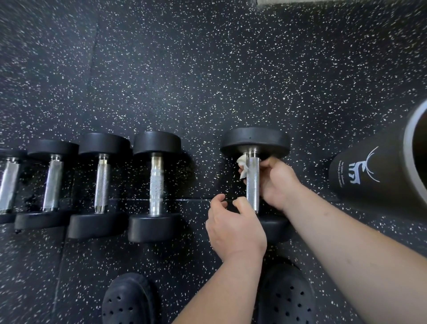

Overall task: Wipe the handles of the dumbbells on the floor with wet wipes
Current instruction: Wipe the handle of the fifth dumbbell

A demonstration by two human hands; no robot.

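We're looking straight down on a black rubber floor (208, 69), flecked all over with small white specks and laid in big tiles. One seam (93, 64) runs down the left side and another seam (189, 199) cuts across the middle. Up at the floor's far right corner there's a pale grey strip (335, 1), right at the top of the view, and on the right edge lies a big black cylinder (369, 189) with a pale rim and a white stag logo (362, 172), under soft, even light.
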